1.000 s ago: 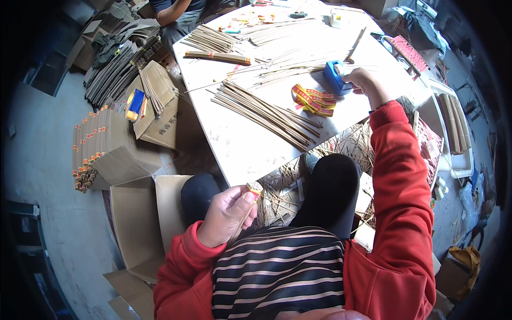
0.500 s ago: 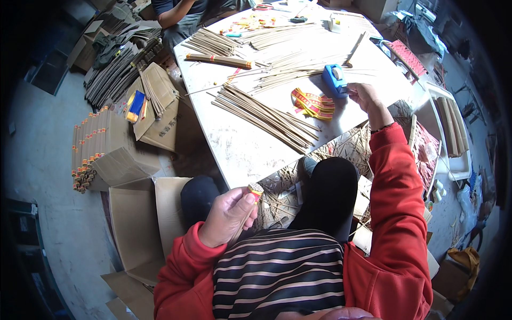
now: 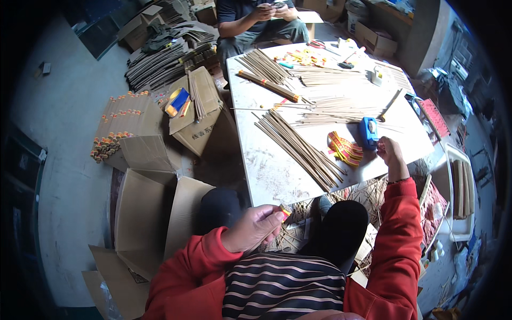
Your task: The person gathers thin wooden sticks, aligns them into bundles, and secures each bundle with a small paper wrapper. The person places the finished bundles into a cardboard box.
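My left hand (image 3: 255, 230) is closed around a bundle of incense sticks (image 3: 286, 213) above my lap. Only its end with a red and yellow band shows; the rest is hidden behind the hand and sleeve. At the table's right edge, my right hand (image 3: 392, 153) has its fingers pinched together against the near end of a blue tape dispenser (image 3: 368, 135). What lies between those fingertips is hidden. Left of the dispenser lie red and yellow paper strips (image 3: 345, 150). Loose incense sticks (image 3: 301, 150) are spread slantwise across the near half of the table.
On the white table (image 3: 266, 184) lie a banded bundle (image 3: 268, 86), more loose sticks and red-handled scissors (image 3: 317, 44). An open carton (image 3: 145, 210) stands to my left, near stacked banded bundles (image 3: 121, 120). Across the table sits a person (image 3: 250, 26). A white tub (image 3: 469, 226) is at right.
The whole view has shifted, so the table appears further right and lower. My left hand's bundle has tilted. My right hand stays at the tape dispenser. More of the person opposite shows.
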Motion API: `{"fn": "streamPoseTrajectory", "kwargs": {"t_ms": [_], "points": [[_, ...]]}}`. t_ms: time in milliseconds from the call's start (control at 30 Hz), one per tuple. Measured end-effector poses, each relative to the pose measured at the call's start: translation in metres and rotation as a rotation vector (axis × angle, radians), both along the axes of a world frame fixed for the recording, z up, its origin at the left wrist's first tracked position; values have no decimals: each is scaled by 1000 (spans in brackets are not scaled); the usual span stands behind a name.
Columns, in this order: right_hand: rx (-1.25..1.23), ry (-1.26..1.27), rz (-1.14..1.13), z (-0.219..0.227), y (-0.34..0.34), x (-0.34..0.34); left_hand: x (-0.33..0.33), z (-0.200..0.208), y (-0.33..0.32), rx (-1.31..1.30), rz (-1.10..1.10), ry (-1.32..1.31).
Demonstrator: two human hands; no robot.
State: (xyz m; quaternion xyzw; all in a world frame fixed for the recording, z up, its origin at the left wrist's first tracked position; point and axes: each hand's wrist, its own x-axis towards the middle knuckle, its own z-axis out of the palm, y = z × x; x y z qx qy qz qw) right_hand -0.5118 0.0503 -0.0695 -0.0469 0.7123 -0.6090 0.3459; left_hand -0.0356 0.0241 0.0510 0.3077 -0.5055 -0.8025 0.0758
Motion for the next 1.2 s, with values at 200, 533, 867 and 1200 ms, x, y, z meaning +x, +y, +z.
{"fn": "streamPoseTrajectory", "kwargs": {"t_ms": [200, 533, 867, 1200], "points": [[-103, 53, -22, -20, 4, -2, 4, -6, -1, -65, -17, 50], [25, 11, 39, -6, 0, 5, 6, -7, -1, -68, -10, 81], [-220, -38, 116, -33, 7, -7, 4, -8, -1, -43, 2, 66], [-144, -213, 91, -43, 0, -21, 6, -5, -3, -84, -9, 75]]}}
